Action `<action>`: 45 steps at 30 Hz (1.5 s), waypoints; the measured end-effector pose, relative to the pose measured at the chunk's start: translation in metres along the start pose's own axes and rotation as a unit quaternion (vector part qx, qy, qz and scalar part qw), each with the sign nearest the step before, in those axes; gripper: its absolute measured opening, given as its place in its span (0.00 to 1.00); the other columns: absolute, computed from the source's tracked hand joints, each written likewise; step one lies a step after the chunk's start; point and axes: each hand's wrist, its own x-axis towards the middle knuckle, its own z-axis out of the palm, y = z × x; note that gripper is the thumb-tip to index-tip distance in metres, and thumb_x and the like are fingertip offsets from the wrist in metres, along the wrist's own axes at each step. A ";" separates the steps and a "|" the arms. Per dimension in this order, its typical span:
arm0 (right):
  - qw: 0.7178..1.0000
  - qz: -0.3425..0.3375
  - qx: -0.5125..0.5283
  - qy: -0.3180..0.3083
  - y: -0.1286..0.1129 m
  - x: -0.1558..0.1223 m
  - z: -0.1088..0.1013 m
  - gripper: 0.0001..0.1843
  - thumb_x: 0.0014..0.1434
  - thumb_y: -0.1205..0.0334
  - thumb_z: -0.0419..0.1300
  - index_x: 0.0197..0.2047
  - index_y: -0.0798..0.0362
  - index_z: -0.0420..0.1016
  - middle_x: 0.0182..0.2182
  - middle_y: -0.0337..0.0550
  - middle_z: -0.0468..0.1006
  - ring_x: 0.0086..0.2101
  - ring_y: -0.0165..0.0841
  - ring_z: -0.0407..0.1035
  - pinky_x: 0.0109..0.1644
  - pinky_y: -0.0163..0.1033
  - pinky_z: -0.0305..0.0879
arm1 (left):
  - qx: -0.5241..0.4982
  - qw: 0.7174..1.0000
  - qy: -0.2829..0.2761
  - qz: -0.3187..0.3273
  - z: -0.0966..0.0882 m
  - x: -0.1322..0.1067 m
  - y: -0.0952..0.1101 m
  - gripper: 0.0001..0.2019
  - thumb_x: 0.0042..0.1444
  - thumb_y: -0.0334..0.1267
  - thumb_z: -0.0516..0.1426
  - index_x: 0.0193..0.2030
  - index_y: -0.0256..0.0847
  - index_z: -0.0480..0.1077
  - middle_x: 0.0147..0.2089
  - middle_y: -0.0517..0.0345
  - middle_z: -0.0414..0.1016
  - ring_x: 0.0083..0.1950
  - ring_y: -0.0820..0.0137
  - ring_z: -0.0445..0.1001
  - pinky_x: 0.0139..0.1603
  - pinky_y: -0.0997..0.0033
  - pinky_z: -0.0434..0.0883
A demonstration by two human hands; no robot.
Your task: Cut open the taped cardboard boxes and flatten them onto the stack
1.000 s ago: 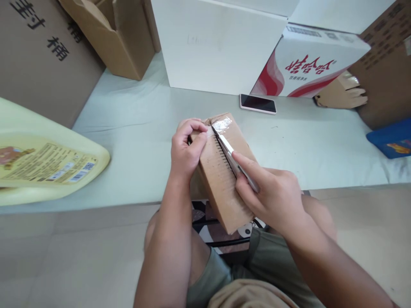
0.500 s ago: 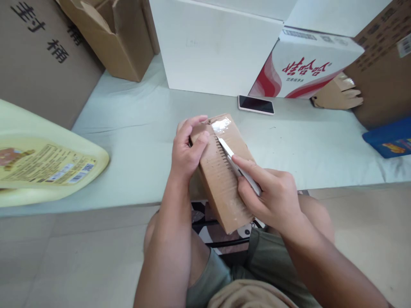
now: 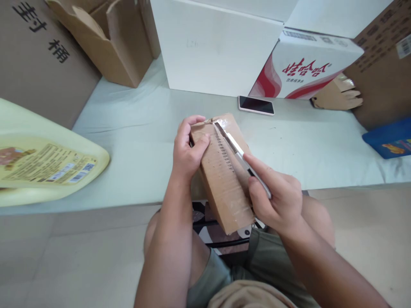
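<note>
A taped cardboard box (image 3: 221,184) rests tilted across the table's front edge, over my lap. My left hand (image 3: 191,147) grips its far left corner, thumb on top and fingers around the side. In my right hand (image 3: 276,192) is a white utility knife (image 3: 236,147), held with the index finger along its body. The knife's tip lies at the box's far end, on the shiny clear tape (image 3: 229,124). A row of short dark marks (image 3: 224,152) runs along the box top, left of the knife. My right fingertips are partly hidden.
A phone (image 3: 256,105) lies behind the box on the cloth-covered table (image 3: 138,162). White cartons (image 3: 218,47) stand at the back. To the left are a yellow jug (image 3: 51,158) and an open cardboard box (image 3: 125,55); a blue package (image 3: 388,139) is at the right.
My right hand has shifted slightly right, and the knife's tip has moved away from me to the box's far end. My left hand keeps its grip.
</note>
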 end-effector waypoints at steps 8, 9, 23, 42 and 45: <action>0.999 -0.041 0.020 0.014 0.002 0.002 0.001 0.24 0.67 0.72 0.55 0.61 0.52 0.80 0.20 0.30 0.71 0.16 0.25 0.60 0.21 0.32 0.61 | -0.008 1.000 0.003 0.010 0.001 0.000 0.002 0.11 0.62 0.49 0.65 0.47 0.50 0.76 0.50 0.53 0.79 0.55 0.57 0.78 0.60 0.54 0.77; 0.999 -0.041 0.020 0.028 0.002 0.001 0.002 0.24 0.67 0.72 0.55 0.62 0.52 0.80 0.20 0.30 0.71 0.16 0.26 0.60 0.21 0.32 0.61 | -0.010 1.000 0.003 0.016 0.001 0.000 0.002 0.11 0.61 0.49 0.66 0.47 0.50 0.76 0.50 0.53 0.78 0.55 0.57 0.78 0.59 0.55 0.77; 0.999 0.041 -0.009 0.026 -0.002 0.000 0.002 0.19 0.69 0.69 0.53 0.58 0.57 0.79 0.26 0.37 0.82 0.16 0.24 0.63 0.22 0.32 0.63 | -0.046 0.998 0.035 -0.020 -0.003 0.003 0.000 0.15 0.62 0.55 0.63 0.48 0.49 0.79 0.51 0.52 0.78 0.56 0.57 0.77 0.60 0.56 0.75; 0.998 0.038 -0.040 -0.005 -0.002 0.003 0.000 0.18 0.67 0.67 0.56 0.55 0.61 0.82 0.19 0.33 0.73 0.17 0.26 0.60 0.22 0.32 0.60 | -0.299 0.940 0.075 -0.149 0.001 0.003 0.032 0.16 0.58 0.53 0.63 0.28 0.43 0.72 0.46 0.51 0.76 0.47 0.62 0.76 0.51 0.63 0.77; 1.000 0.006 -0.010 -0.011 0.001 0.001 0.000 0.19 0.68 0.70 0.54 0.56 0.61 0.81 0.21 0.34 0.75 0.17 0.25 0.60 0.23 0.32 0.60 | -0.276 0.949 0.074 -0.137 0.001 0.002 0.029 0.16 0.57 0.53 0.64 0.29 0.44 0.71 0.42 0.52 0.75 0.45 0.62 0.75 0.49 0.64 0.76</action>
